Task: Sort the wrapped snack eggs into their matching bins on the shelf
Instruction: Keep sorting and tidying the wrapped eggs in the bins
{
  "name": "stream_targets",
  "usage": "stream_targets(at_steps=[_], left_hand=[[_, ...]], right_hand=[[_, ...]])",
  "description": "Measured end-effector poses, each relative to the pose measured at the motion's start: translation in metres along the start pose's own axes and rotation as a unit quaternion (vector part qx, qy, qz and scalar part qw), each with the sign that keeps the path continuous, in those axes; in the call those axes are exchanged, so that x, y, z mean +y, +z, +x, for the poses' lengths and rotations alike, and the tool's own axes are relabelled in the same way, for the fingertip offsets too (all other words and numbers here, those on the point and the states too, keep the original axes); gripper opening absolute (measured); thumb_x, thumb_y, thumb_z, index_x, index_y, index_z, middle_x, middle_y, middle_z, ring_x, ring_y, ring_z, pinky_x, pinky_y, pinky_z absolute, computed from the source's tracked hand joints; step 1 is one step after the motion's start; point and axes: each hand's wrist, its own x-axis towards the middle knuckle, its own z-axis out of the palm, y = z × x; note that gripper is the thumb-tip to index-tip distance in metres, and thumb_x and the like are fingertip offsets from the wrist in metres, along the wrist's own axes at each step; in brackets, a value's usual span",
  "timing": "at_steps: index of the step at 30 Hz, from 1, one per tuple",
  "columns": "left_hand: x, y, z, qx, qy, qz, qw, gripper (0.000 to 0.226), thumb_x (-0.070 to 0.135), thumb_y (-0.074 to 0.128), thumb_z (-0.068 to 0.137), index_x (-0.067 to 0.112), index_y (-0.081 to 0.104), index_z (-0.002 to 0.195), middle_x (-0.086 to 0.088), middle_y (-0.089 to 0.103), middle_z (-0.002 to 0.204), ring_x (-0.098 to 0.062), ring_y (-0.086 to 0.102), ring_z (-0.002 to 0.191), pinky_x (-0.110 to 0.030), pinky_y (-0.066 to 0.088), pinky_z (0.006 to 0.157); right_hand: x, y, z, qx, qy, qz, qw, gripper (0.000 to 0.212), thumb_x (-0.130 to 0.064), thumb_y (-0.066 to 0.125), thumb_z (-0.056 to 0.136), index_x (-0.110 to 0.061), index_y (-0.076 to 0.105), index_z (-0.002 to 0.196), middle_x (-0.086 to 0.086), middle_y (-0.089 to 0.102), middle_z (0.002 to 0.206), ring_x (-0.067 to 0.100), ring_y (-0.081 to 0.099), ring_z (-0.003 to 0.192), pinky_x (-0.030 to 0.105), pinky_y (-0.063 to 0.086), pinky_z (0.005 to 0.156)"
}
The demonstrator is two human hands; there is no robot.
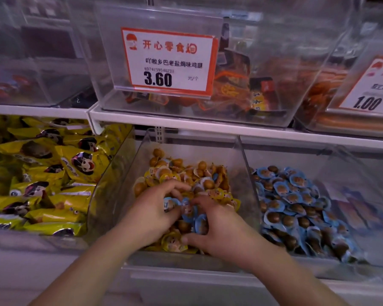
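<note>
1. Two bare forearms reach in from the near edge, and both hands sit inside the middle bin [248, 173] of the lower shelf [208, 281].
2. The left hand [152, 214] has its fingers curled down into the heap, clamped on a few blue-wrapped eggs [189, 209] that lie mixed among the yellow ones.
3. The right hand [219, 230] is curled over the same small blue cluster, thumb low toward the bin's front wall; its fingers close on the blue wrappers, though exactly how many it holds cannot be told.
4. The middle bin holds a pile of yellow-wrapped eggs [179, 173], dozens at least, too many and too overlapped to count, heaped from the front wall to the back.
5. The right bin [318, 155], just beside it across a shared clear wall, holds the matching blue-wrapped pile [296, 204], also dozens, spread toward the shelf's right end.
6. At the shelf's left end lie large yellow snack bags [42, 173], roughly a dozen or more showing.
7. Three clear bins line the lower shelf.
8. Above, a white upper shelf [208, 124] carries clear bins of dark and orange packets [241, 85].
9. Two price cards show: one reading 3.60 [168, 60] in the middle, one reading 1.00 [367, 89] cut off at the right edge.
</note>
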Motion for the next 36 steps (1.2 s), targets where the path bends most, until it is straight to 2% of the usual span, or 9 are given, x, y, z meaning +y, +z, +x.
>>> stream_targets(at_steps=[7,11,15,18,21,27,30,32,36], left_hand=[[0.016,-0.01,-0.006,0.097,0.023,-0.045,0.994,0.047,0.003,0.075,0.081,0.047,0.072,0.096,0.01,0.069,0.087,-0.007,0.066,0.078,-0.013,0.049,0.065],[0.033,-0.011,-0.011,0.15,0.014,-0.162,0.975,0.036,0.013,0.078,0.083,0.043,0.074,0.102,0.007,0.071,0.089,-0.002,0.066,0.081,-0.018,0.051,0.071],[0.05,0.008,-0.018,0.16,0.034,-0.152,0.975,0.029,0.012,0.078,0.083,0.037,0.075,0.096,0.017,0.073,0.093,0.001,0.069,0.086,-0.014,0.054,0.071],[0.055,0.023,-0.018,0.161,0.049,-0.072,0.983,0.028,0.026,0.07,0.088,0.044,0.068,0.11,0.027,0.069,0.106,0.003,0.063,0.103,-0.012,0.05,0.086],[0.057,0.031,-0.016,0.142,0.076,0.013,0.987,0.045,0.053,0.05,0.094,0.039,0.054,0.137,0.015,0.055,0.133,-0.004,0.045,0.13,-0.033,0.04,0.11],[0.057,0.036,-0.02,0.077,0.145,-0.007,0.986,0.059,0.063,0.034,0.096,0.047,0.024,0.152,0.034,0.022,0.155,0.008,0.016,0.145,-0.004,0.015,0.11],[0.048,0.028,-0.015,0.107,0.125,0.034,0.986,0.042,0.055,0.038,0.099,0.043,0.05,0.138,0.031,0.044,0.141,0.007,0.036,0.135,-0.024,0.034,0.11],[0.04,0.025,-0.013,0.096,0.103,0.058,0.988,0.035,0.05,0.039,0.099,0.04,0.06,0.125,0.027,0.052,0.13,0.005,0.045,0.127,-0.032,0.04,0.107],[0.027,0.024,-0.013,0.04,0.088,0.122,0.988,0.04,0.054,0.04,0.093,0.041,0.06,0.125,0.029,0.049,0.13,0.002,0.046,0.124,-0.03,0.039,0.105]], right_hand=[[0.002,-0.007,0.003,0.128,0.083,0.271,0.95,0.034,-0.014,0.064,0.086,-0.027,0.062,0.117,-0.014,0.067,0.079,0.002,0.063,0.061,0.015,0.047,0.052],[-0.014,-0.012,0.002,0.05,0.206,0.715,0.666,0.026,-0.015,0.054,0.09,-0.003,0.07,0.108,0.013,0.055,0.078,0.019,0.052,0.053,0.024,0.035,0.04],[-0.032,-0.017,-0.005,-0.091,0.177,0.781,0.592,0.055,-0.053,0.049,0.096,-0.007,0.076,0.11,0.016,0.073,0.103,0.028,0.071,0.084,0.035,0.057,0.065],[-0.038,-0.019,-0.009,-0.045,0.178,0.777,0.602,0.051,-0.048,0.057,0.094,-0.011,0.068,0.126,0.016,0.07,0.123,0.03,0.065,0.118,0.043,0.046,0.106],[-0.034,-0.024,-0.012,0.019,0.169,0.767,0.619,0.037,-0.031,0.063,0.094,-0.013,0.068,0.126,0.011,0.071,0.122,0.024,0.067,0.115,0.038,0.054,0.088],[0.002,-0.062,-0.021,0.138,0.116,0.719,0.671,0.024,-0.003,0.065,0.091,-0.002,0.07,0.115,0.019,0.075,0.102,0.022,0.075,0.078,0.026,0.054,0.052],[0.038,-0.091,-0.027,0.24,0.105,0.545,0.797,0.019,-0.012,0.064,0.093,-0.014,0.072,0.11,0.01,0.077,0.094,0.02,0.074,0.077,0.031,0.057,0.056],[0.062,-0.105,-0.035,0.212,0.115,0.393,0.887,0.023,-0.032,0.069,0.086,-0.026,0.076,0.107,0.002,0.078,0.101,0.022,0.074,0.095,0.041,0.061,0.079],[0.092,-0.108,-0.046,0.08,0.163,0.354,0.917,0.052,-0.061,0.067,0.081,-0.018,0.075,0.109,0.001,0.077,0.105,0.017,0.071,0.106,0.038,0.05,0.097]])
